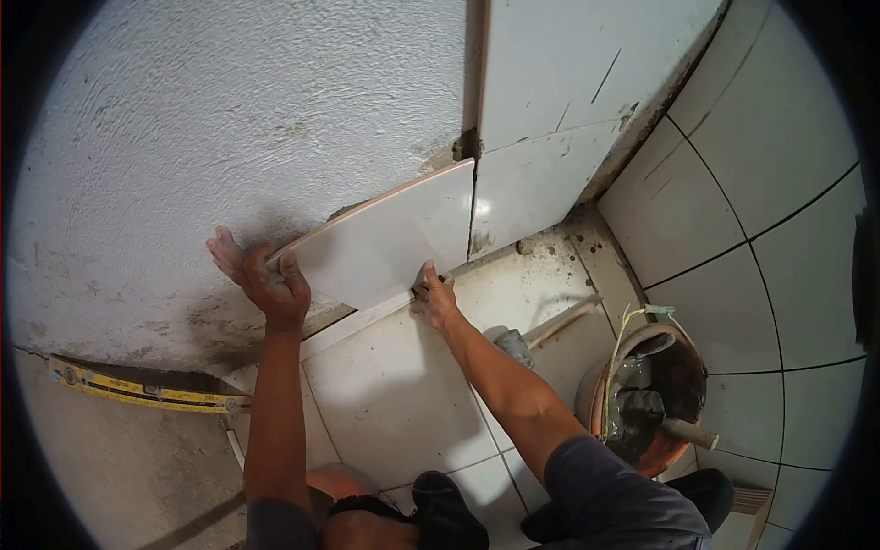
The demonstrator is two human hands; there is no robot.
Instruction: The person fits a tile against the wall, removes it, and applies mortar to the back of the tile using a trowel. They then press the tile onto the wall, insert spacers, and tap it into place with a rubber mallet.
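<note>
A white wall tile stands tilted against the rough plastered wall, its right edge beside a tile fixed on the same wall. At its upper left corner, my left hand grips the tile edge, thumb on the face and some fingers stretched toward the wall. My right hand is at the tile's bottom edge, thumb up and fingers bent around a small dark object that I cannot make out. Under the tile, a narrow white strip lies along the wall's foot.
A mallet with a grey head lies on the tiled floor. To the right stands an orange bucket holding tools and wet material. A yellow spirit level lies at the left. Dark shoes are at the bottom.
</note>
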